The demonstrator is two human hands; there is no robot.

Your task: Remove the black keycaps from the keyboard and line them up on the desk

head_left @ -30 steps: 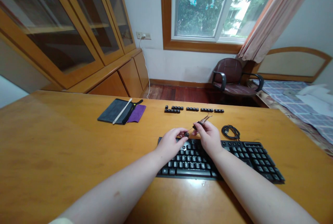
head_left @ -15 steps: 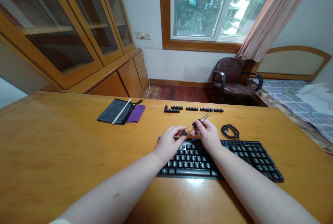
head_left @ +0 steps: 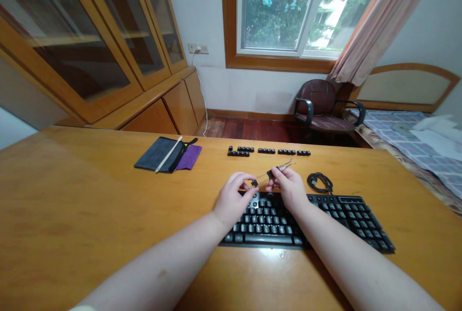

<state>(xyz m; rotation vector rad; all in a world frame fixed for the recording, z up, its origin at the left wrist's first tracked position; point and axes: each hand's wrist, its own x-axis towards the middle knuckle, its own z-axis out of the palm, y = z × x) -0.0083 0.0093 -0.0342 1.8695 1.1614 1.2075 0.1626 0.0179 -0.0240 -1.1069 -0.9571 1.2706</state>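
Thumb and fingers of my left hand (head_left: 234, 200) pinch a small black keycap (head_left: 254, 183) above the upper left part of the keyboard. My right hand (head_left: 290, 189) is closed round the black handle of a wire keycap puller (head_left: 271, 173). Its thin wires reach left to the keycap, and two more wire ends stick out to the upper right. Whether the wires still hook the keycap is too small to tell. Under both hands lies a black keyboard (head_left: 267, 228), with bare switch spots showing in its top rows. My right forearm covers its middle.
Loose black keycaps (head_left: 266, 150) stand in rows along the desk's far side. A coiled black cable (head_left: 319, 183) lies behind the keyboard. To the left are a grey cloth pouch (head_left: 153, 153), a white stick (head_left: 169, 154) and a purple cloth (head_left: 189, 158). Beyond stands a chair (head_left: 317, 101).
My hands have drawn slightly apart, the puller shifting a little to the right and the keycap a little to the left. More of the wire shows between them.
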